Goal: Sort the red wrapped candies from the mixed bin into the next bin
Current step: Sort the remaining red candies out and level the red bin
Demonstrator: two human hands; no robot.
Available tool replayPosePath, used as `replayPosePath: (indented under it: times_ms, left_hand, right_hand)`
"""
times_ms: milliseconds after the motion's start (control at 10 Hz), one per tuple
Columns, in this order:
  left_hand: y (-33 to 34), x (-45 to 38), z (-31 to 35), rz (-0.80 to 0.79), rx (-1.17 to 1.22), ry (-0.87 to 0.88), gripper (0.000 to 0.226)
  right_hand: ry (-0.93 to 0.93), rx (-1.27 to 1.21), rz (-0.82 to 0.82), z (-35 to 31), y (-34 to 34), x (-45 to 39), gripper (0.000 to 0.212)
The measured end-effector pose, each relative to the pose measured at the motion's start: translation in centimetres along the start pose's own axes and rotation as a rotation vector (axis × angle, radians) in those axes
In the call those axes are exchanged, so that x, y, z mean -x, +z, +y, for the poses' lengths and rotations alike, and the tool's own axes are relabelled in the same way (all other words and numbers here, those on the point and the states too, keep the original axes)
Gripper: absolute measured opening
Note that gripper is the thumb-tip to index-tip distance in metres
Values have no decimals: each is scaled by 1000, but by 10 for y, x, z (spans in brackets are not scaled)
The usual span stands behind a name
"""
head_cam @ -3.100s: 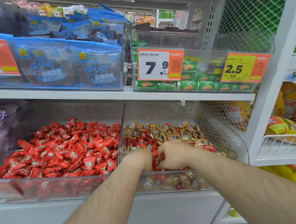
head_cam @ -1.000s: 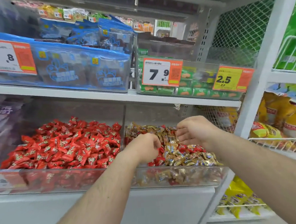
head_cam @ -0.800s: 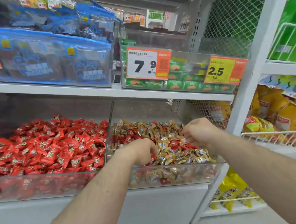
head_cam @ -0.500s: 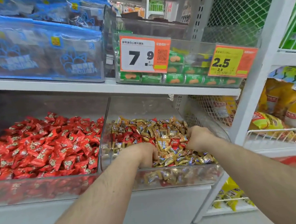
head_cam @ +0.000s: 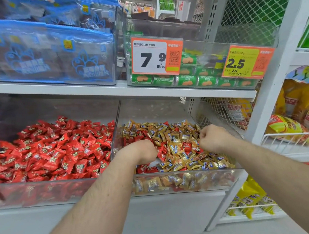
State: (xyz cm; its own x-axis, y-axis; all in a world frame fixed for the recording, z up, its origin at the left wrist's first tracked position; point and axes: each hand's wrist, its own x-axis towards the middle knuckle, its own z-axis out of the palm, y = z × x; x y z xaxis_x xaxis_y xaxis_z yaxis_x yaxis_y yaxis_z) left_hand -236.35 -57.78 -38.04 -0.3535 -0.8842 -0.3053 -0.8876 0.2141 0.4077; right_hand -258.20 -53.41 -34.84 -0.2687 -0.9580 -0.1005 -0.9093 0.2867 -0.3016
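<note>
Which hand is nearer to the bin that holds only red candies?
Left. The left hand is in the mixed bin, just right of the wall shared with the red bin. The right hand is further right in the mixed bin.

This is a shop, a snack aisle in a grocery store. White metal shelves [head_cam: 111,91] carry clear plastic bins [head_cam: 173,181] heaped with loose wrapped candies. Orange-and-white price tags [head_cam: 156,55] reading 7.9 and an orange-and-yellow one [head_cam: 246,63] reading 2.5 hang on the upper bin of green biscuit packs [head_cam: 187,81]. Blue snack bags [head_cam: 50,54] and yellow packets in white wire baskets [head_cam: 288,138] fill neighbouring shelves.
</note>
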Motion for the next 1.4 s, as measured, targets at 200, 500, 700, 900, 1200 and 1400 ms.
replayPosePath:
  times_ms: [200, 500, 700, 900, 1200, 1400]
  left_hand:
    - [9, -3, 0, -157, -220, -5, 29]
    - [13, -3, -2, -129, -205, -14, 24]
    - [-3, 8, -5, 7, 268, 2, 41]
    - [3, 10, -10, 126, 148, -68, 22]
    - [9, 8, -6, -61, -282, -140, 34]
    - [13, 4, -5, -29, -460, -157, 43]
  right_hand:
    - [52, 197, -29, -5, 25, -12, 29]
    - [54, 149, -9, 2, 11, -11, 34]
    - [20, -129, 175, 0, -11, 8, 30]
    - [25, -409, 136, -12, -4, 8, 32]
    - [-171, 156, -48, -30, 10, -8, 33]
    - [-138, 402, -12, -25, 35, -14, 8]
